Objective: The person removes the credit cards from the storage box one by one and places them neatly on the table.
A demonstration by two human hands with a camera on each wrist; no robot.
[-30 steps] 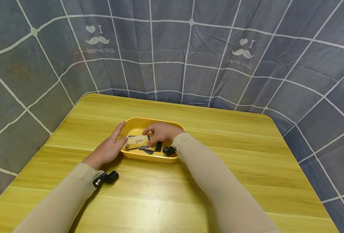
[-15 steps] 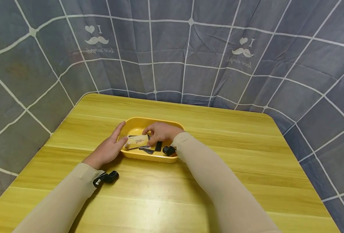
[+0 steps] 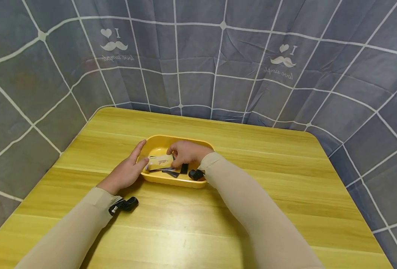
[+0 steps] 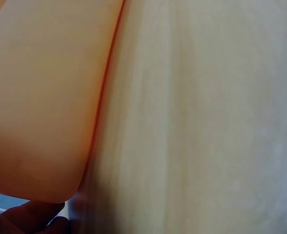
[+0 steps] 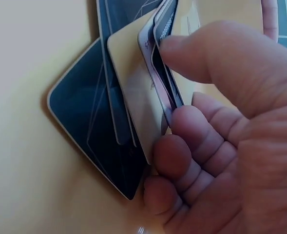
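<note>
A yellow plastic tray [image 3: 171, 182] sits on the table, holding several plastic cards. My left hand [image 3: 126, 172] grips its left end, thumb over the rim and fingers along the outer wall. Inside, my right hand [image 3: 186, 153] pinches a few stacked cards by their right edge, with a pale printed card [image 3: 161, 160] on top. In the right wrist view the thumb [image 5: 182, 51] and fingertips hold these slightly fanned edges, tilted up. Beneath them lie a cream card [image 5: 133, 83] and dark cards [image 5: 80, 102] on the tray floor.
The wood-grain table [image 3: 185, 224] extends around the tray on every side. A grey checked curtain [image 3: 198, 56] hangs behind and beside it. Black camera mounts stick out at the left wrist [image 3: 126, 204] and right wrist [image 3: 195, 174]; the right one is inside the tray.
The pinched cards have tilted, their near edges lifting a little so that more of the stack shows. The left hand and the tray stay in place; the head view has shifted slightly.
</note>
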